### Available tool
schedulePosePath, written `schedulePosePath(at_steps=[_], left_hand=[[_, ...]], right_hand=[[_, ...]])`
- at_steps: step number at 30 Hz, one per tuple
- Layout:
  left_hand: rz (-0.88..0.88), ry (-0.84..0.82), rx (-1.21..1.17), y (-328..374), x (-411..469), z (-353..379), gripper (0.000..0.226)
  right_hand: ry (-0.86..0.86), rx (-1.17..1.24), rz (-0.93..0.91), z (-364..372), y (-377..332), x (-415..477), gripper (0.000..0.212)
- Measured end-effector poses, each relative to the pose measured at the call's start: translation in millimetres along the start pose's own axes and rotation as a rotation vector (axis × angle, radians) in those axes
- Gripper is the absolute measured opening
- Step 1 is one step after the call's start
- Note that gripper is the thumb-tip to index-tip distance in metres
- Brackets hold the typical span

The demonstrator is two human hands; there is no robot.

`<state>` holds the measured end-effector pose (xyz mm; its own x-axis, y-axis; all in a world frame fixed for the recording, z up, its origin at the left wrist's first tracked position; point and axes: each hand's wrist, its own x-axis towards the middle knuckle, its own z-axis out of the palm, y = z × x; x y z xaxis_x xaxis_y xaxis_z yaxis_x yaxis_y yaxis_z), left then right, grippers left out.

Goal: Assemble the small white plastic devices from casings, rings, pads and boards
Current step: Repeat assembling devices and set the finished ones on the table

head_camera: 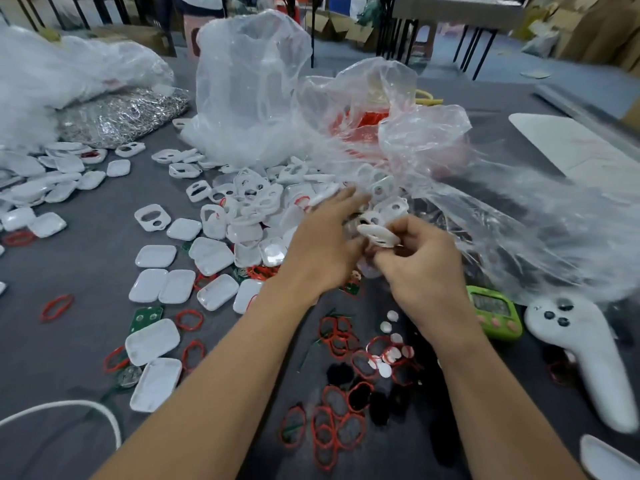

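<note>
Casing (pixel 377 235) in pinch of right hand (pixel 420 268), left hand (pixel 322 244) spread; red pieces (pixel 367 121) in bag (pixel 426 140)

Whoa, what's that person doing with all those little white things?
A person is putting small plastic devices together at a grey table. The right hand pinches one white casing with holes, while the left hand reaches with straight fingers into the pile of casings. Red rings, white pads and green boards lie scattered nearby.

Black-legged tables (pixel 457 10) stand behind on a bluish floor (pixel 519 64), beside what look like cardboard boxes (pixel 602 32)
</note>
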<state>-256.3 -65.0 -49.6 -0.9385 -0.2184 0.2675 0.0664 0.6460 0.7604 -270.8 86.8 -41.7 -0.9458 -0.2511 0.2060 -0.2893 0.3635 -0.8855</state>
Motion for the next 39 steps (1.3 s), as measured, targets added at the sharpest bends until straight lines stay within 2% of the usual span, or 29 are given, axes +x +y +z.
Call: schedulePosePath(at_steps=[2, 3, 5, 7, 9, 11, 13, 16, 18, 21, 24, 27, 29, 31, 33, 35, 39], left_hand=[[-0.129, 0.21, -0.313, 6.4, -17.4, -8.3, 0.048], [-0.174, 0.292, -0.388, 10.6, -27.5, -12.2, 0.043], [-0.231, 0.351, -0.445, 17.3, -46.6, -18.6, 0.034], [-0.285, 0.304, -0.561, 19.8, -58.6, -22.5, 0.022], [-0.378, 0.211, -0.777, 18.1, -64.3, -24.3, 0.016], [-0.464, 0.133, -0.95, 15.0, -64.0, -27.0, 0.019], [-0.528, 0.056, -1.023, 11.3, -61.9, -30.1, 0.023], [-0.561, -0.02, -1.024, 8.4, -60.4, -32.9, 0.041], [-0.529, -0.004, -0.949, 7.5, -61.6, -31.4, 0.045], [-0.493, 0.062, -0.814, 5.0, -62.7, -28.4, 0.038], [-0.45, 0.08, -0.7, 5.6, -63.1, -25.0, 0.018], [-0.452, 0.261, -0.661, 6.3, -60.2, -23.5, 0.002], [-0.473, 0.392, -0.688, 3.7, -57.4, -26.1, 0.009], [-0.507, 0.455, -0.805, 2.0, -55.9, -27.8, 0.011], [-0.539, 0.461, -0.923, 2.7, -56.5, -26.8, 0.011], [-0.537, 0.435, -0.961, 4.3, -57.3, -24.7, 0.01], [-0.475, 0.39, -0.88, 3.9, -57.8, -21.2, 0.017]], right_hand=[[-0.03, 0.15, 0.05, 3.6, -1.4, 0.0, 0.011], [-0.045, 0.218, 0.083, 5.1, -1.9, 0.3, 0.013], [-0.059, 0.278, 0.102, 8.3, -3.3, -1.2, 0.012], [-0.05, 0.26, 0.073, 8.9, -5.5, -4.2, 0.015], [-0.054, 0.224, 0.033, 7.7, -7.0, -7.2, 0.022], [-0.065, 0.189, -0.028, 7.6, -7.1, -8.5, 0.031], [-0.067, 0.14, -0.088, 8.6, -8.1, -9.7, 0.033], [-0.086, 0.082, -0.129, 12.2, -9.1, -11.7, 0.035], [-0.096, 0.145, -0.094, 15.7, -9.6, -13.1, 0.039], [-0.079, 0.31, -0.007, 18.6, -8.6, -13.7, 0.032], [-0.012, 0.317, 0.036, 16.9, -9.0, -11.0, 0.02], [0.038, 0.095, -0.027, 9.5, -9.5, -11.9, 0.018], [-0.045, -0.124, -0.097, 3.3, -11.8, -14.2, 0.023], [-0.187, -0.313, -0.084, 1.1, -13.4, -14.2, 0.021], [-0.301, -0.48, -0.028, 3.2, -15.0, -14.5, 0.013], [-0.346, -0.559, 0.032, 5.9, -15.5, -16.0, 0.015], [-0.268, -0.567, -0.039, 6.5, -11.7, -15.5, 0.012]])
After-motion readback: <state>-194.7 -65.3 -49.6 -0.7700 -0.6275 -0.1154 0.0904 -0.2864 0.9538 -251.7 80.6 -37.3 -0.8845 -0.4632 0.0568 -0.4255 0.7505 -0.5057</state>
